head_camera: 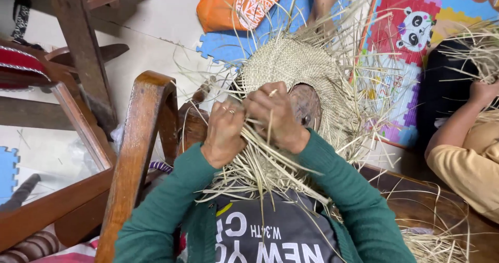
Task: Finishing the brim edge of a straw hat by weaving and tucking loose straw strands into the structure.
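Left hand (224, 130) and right hand (273, 118) side by side, both clenched tight on loose straw strands (260, 169). Pressed against the woven straw hat (291, 65), wooden block (306, 104) showing underneath.

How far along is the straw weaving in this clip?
Done: a rounded, tightly woven pale straw piece over a wooden form. In hand: the left hand and right hand pinch strands at its near edge. Left: many loose unwoven straw ends fan out all around.

Chair arm (148, 138) blocks left; co-worker's arm (457, 133) crowds right; floor (161, 29) open ahead-left.
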